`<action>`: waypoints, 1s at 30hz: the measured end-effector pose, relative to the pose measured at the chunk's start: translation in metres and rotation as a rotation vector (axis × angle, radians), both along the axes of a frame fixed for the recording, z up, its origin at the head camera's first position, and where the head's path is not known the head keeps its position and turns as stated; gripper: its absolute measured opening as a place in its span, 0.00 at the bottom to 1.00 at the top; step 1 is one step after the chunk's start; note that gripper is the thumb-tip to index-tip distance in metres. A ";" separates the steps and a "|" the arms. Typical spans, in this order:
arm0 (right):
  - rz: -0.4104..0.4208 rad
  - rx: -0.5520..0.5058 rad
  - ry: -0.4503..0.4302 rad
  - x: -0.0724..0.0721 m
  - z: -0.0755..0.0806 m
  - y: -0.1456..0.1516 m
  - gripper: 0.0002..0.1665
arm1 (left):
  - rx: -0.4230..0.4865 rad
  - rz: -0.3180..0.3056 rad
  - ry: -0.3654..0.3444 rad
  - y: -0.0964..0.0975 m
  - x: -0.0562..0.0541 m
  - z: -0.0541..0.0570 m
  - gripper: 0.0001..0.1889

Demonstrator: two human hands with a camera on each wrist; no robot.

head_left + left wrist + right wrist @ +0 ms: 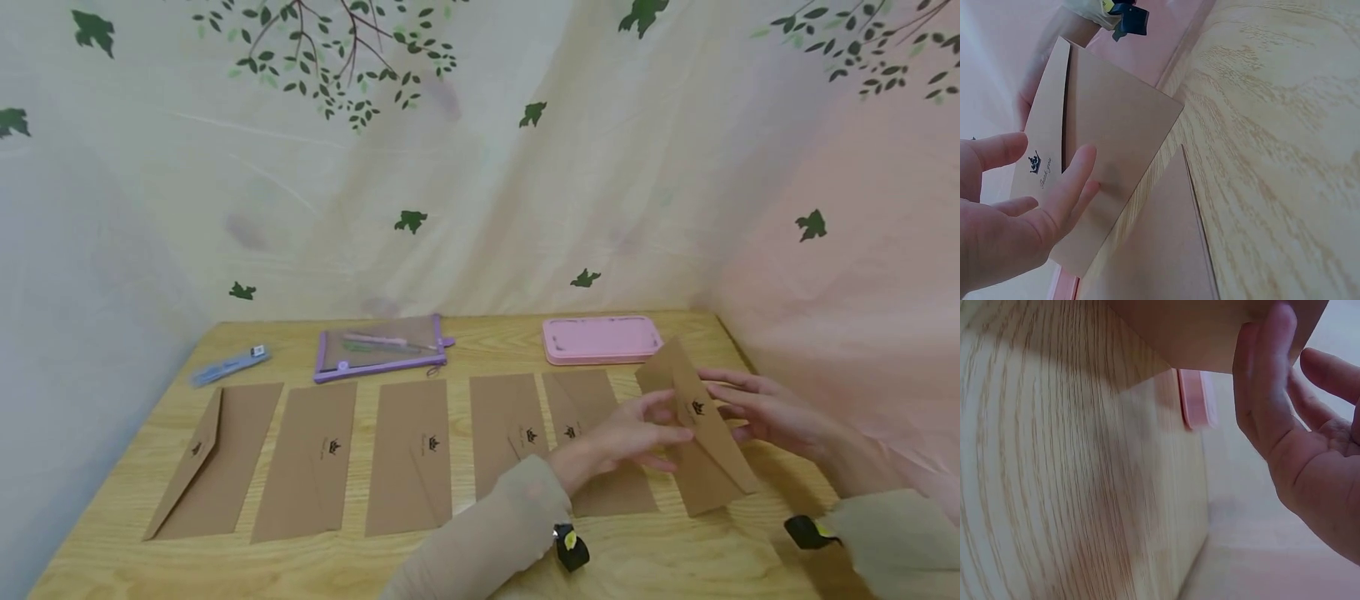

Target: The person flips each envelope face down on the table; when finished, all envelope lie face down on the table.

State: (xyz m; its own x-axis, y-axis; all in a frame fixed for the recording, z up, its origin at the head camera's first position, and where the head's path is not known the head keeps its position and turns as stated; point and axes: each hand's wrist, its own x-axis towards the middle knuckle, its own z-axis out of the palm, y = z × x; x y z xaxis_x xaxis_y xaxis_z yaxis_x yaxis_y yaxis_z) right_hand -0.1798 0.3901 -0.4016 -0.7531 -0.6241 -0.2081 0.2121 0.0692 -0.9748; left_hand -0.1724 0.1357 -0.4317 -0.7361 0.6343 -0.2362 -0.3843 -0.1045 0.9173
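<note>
At the right end of the table a brown kraft envelope [701,433] stands tilted between the two hands, its flap and printed crown facing the left side. My left hand [637,429] has its fingers spread at the flap side; in the left wrist view these fingers [1071,187] are fairly straight and at least very near the paper. Behind the envelope is my right hand [780,417], fingers extended against its back, as the right wrist view shows with the fingers [1269,381] and the thumb apart. Beside it, another envelope [611,492] lies partly hidden under the left forearm.
More envelopes lie in a row: one with a raised flap [240,467] at far left, then others [303,467]. Behind them are a blue packet [228,367], a purple-edged mesh pouch [382,350] with pens, and a pink case [600,340]. A printed curtain [480,183] hangs behind.
</note>
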 end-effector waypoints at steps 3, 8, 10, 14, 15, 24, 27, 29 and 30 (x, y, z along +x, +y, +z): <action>-0.012 0.032 0.011 0.002 -0.001 -0.003 0.28 | 0.010 0.001 -0.010 -0.001 0.000 0.000 0.35; -0.019 0.071 0.040 0.003 -0.002 -0.009 0.27 | 0.046 0.009 -0.035 -0.003 -0.001 0.001 0.40; -0.018 0.076 0.045 0.003 -0.002 -0.012 0.27 | 0.059 0.014 -0.047 -0.004 -0.001 0.001 0.41; 0.006 0.070 0.045 0.002 -0.002 -0.016 0.27 | 0.078 0.018 -0.072 -0.006 -0.002 0.002 0.42; 0.011 0.069 0.046 0.002 -0.003 -0.017 0.27 | 0.083 0.019 -0.077 -0.006 -0.003 0.002 0.41; 0.033 0.066 0.038 -0.002 -0.013 -0.021 0.26 | 0.098 0.038 -0.075 -0.007 -0.003 -0.002 0.34; 0.031 0.059 0.036 -0.003 -0.017 -0.021 0.26 | 0.092 0.046 -0.084 -0.008 -0.002 -0.003 0.35; 0.029 0.057 0.035 -0.003 -0.019 -0.020 0.27 | 0.090 0.050 -0.088 -0.008 -0.002 -0.004 0.36; 0.028 0.057 0.035 -0.003 -0.019 -0.020 0.27 | 0.089 0.054 -0.089 -0.009 -0.002 -0.004 0.37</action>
State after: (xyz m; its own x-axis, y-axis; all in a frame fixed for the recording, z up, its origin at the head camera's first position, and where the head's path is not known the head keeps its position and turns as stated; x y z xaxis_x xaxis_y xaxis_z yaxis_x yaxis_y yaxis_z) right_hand -0.1826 0.3703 -0.4210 -0.7431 -0.6327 -0.2177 0.1754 0.1298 -0.9759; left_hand -0.1748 0.1271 -0.4360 -0.7483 0.6159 -0.2465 -0.4555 -0.2069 0.8659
